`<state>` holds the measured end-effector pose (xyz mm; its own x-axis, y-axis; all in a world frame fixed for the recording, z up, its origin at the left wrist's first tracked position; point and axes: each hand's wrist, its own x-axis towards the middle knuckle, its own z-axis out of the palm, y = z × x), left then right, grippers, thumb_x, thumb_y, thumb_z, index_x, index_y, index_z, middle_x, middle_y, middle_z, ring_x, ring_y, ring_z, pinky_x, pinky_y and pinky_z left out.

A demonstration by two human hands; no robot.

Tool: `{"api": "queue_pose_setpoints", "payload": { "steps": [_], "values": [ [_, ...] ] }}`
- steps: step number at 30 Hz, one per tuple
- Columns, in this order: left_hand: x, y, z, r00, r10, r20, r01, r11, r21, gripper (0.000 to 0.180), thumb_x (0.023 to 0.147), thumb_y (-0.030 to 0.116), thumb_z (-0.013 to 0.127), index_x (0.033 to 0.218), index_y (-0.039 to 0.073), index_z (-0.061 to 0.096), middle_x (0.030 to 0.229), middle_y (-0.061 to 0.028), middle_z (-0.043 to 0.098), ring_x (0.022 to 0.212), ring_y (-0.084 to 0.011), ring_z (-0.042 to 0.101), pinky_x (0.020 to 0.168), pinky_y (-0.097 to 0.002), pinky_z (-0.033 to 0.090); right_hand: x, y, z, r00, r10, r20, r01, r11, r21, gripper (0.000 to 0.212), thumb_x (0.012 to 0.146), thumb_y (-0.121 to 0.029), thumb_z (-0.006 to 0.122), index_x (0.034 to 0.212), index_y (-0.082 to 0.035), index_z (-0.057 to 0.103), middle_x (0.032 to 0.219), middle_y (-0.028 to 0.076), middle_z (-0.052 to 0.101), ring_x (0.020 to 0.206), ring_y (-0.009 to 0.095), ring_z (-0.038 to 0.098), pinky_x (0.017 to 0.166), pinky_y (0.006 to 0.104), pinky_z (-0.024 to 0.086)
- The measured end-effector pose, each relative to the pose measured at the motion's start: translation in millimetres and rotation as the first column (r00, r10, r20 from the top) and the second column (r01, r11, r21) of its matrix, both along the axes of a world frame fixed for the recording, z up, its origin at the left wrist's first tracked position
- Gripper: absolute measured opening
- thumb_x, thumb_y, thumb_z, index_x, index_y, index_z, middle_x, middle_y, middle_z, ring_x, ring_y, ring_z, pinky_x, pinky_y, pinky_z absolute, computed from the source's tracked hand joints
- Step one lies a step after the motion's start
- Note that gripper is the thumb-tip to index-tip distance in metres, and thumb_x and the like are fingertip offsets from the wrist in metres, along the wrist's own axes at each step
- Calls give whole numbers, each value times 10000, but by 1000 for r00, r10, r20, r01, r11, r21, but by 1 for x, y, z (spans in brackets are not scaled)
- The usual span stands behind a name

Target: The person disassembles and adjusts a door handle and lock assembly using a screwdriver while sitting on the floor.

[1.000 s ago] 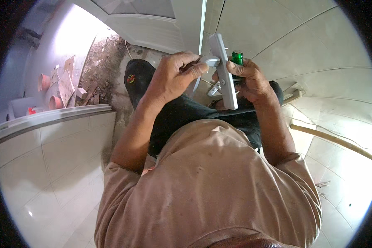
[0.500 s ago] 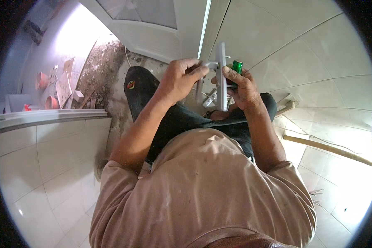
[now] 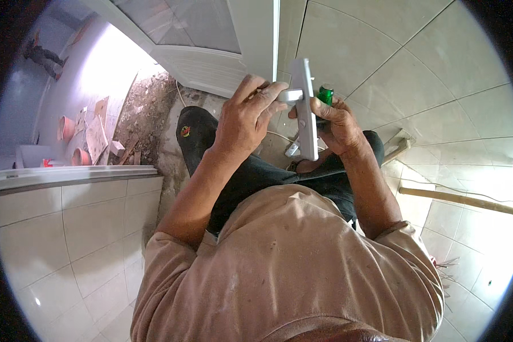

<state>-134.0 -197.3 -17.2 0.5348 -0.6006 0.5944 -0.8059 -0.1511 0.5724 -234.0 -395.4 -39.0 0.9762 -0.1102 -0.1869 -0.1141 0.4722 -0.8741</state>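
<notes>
A long silver door handle plate (image 3: 305,117) is held upright, slightly tilted, above my crossed legs. My left hand (image 3: 245,111) is closed round the lever (image 3: 291,95) that sticks out from the plate's left face, and the fingers hide most of its grip. On the other side, my right hand (image 3: 339,122) grips the plate, thumb against its edge. A shiny green cylinder (image 3: 325,94) stands up by the right fingers; its lower part is hidden, and I cannot tell what it is. Below the plate, a small silver part (image 3: 292,149) shows near my foot.
A white panelled door (image 3: 211,62) stands ahead. To the left are a white sill (image 3: 74,174), clay pots (image 3: 67,129) and loose rubble (image 3: 142,111). Wooden handles or sticks (image 3: 456,199) lie on the tiled floor at right. A person (image 3: 44,58) is far off at upper left.
The lever has turned on its plate: its grip hung down before and now is mostly inside my left hand. The plate has tilted slightly, its lower end to the right. The view has shifted a little.
</notes>
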Motion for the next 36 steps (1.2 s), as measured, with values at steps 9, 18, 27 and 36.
{"api": "queue_pose_setpoints", "payload": {
  "steps": [9,18,27,36],
  "values": [
    [-7,-11,20,997,-75,14,76,993,-93,356,853,95,771,1205,96,717,1089,-90,612,872,-226,686,745,-356,589,2,-10,-27,975,15,224,-50,987,151,529,844,-329,822,1257,-41,659,1136,147,732,1038,261,695,893,425,560],
    [-16,-19,9,985,82,-154,-124,950,-286,411,792,134,859,1168,70,706,1157,-94,564,928,-165,631,745,-280,550,18,18,-28,943,-79,322,11,978,208,528,844,-309,831,1282,-76,649,1177,88,717,1088,261,669,935,448,525],
    [14,-12,27,996,87,-10,-85,941,-327,331,903,82,751,1226,53,686,1214,-113,542,965,-171,640,815,-292,550,49,23,-10,932,-33,360,-48,976,214,580,885,-374,780,1317,-29,604,1210,128,695,1102,269,640,928,437,499],
    [23,5,19,890,74,-450,-300,838,-455,282,951,81,717,1198,-23,630,1162,-107,640,1019,-152,660,857,-277,549,75,39,3,914,-118,387,120,993,20,350,847,-112,832,1166,-26,718,1062,62,743,1003,190,680,885,347,541]
  ]
}}
